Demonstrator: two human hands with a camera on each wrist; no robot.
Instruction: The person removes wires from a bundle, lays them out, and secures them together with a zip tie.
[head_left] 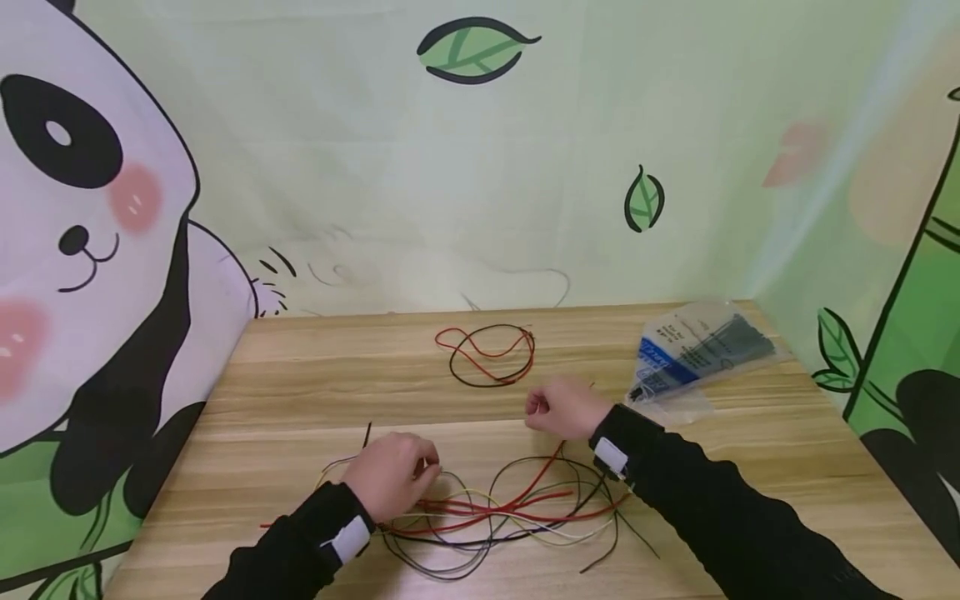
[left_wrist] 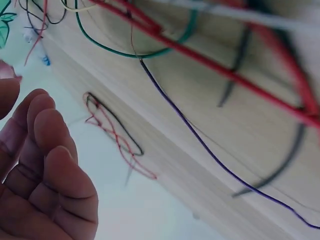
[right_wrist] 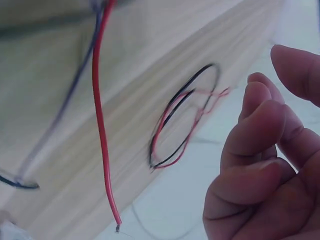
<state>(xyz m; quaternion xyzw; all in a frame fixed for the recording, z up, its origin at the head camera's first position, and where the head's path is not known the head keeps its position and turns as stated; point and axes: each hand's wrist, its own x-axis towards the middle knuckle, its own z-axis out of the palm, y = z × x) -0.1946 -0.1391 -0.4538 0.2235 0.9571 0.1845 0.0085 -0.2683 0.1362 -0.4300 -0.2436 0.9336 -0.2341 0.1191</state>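
A loose tangle of wires, with red wire, black, yellow and white strands, lies across the near part of the wooden table. Over its left end, my left hand hovers with loosely bent fingers and nothing in them. Beyond its fingers in the left wrist view run a purple wire and a green wire. My right hand is above the far right side of the tangle, its fingers bent, thumb apart, holding nothing. Beside it in the right wrist view a red wire shows a bare end.
Farther back lies a separate looped pair of wires, one black and one red. A clear plastic bag with a blue label and dark contents sits at the back right. A printed cloth backdrop stands behind the table.
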